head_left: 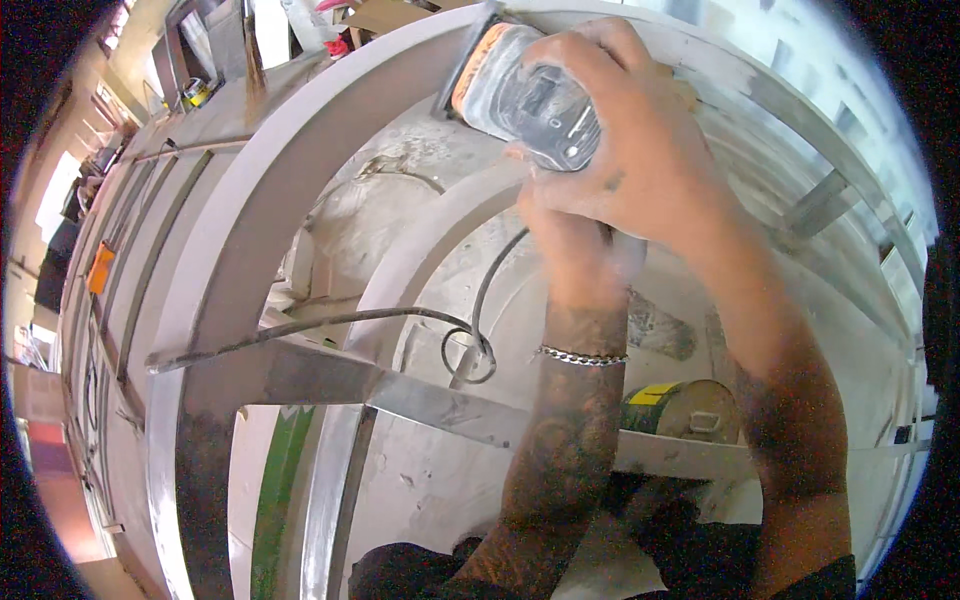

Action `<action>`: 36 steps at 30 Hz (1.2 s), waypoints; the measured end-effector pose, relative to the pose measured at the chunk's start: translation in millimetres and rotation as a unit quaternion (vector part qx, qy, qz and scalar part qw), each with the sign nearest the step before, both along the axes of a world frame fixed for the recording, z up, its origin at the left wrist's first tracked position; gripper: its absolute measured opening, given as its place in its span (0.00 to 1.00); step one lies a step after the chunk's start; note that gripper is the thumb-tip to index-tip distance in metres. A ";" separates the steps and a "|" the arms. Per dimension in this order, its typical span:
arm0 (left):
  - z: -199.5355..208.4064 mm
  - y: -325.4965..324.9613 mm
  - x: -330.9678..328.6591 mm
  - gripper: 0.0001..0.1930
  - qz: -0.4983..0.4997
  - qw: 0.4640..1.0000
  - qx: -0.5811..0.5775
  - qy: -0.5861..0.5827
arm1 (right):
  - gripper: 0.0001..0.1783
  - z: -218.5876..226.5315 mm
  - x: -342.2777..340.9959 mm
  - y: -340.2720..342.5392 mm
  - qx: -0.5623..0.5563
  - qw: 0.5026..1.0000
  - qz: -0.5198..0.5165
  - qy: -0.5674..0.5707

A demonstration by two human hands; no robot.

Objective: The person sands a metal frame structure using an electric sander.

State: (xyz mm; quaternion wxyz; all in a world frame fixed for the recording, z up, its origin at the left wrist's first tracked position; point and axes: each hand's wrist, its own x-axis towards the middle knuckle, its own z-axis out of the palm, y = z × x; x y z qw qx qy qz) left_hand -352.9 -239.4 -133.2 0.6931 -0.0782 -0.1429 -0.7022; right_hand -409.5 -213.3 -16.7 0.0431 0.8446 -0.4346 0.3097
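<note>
My right hand is wrapped over the top of a dusty power sander with a grey and black body and an orange band. Just below it, my left hand closes around the sander's lower end, its fingers partly hidden and slightly blurred. A chain bracelet circles my left wrist. The sander's flat face is tilted against the inner side of a large curved metal frame. From beneath my hands a black cord runs down, loops once and crosses the frame to the left.
A straight metal crossbar joins the curve below the cord loop. Under my forearms lies a yellow-and-black can. A green strip stands at the lower left. Farther left are long metal bars and an orange object.
</note>
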 end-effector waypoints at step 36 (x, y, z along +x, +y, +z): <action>13.8 -6.8 -6.3 0.21 -0.052 0.999 -0.004 0.014 | 0.40 -20.6 -7.8 -16.0 -0.118 0.990 -0.055 -0.051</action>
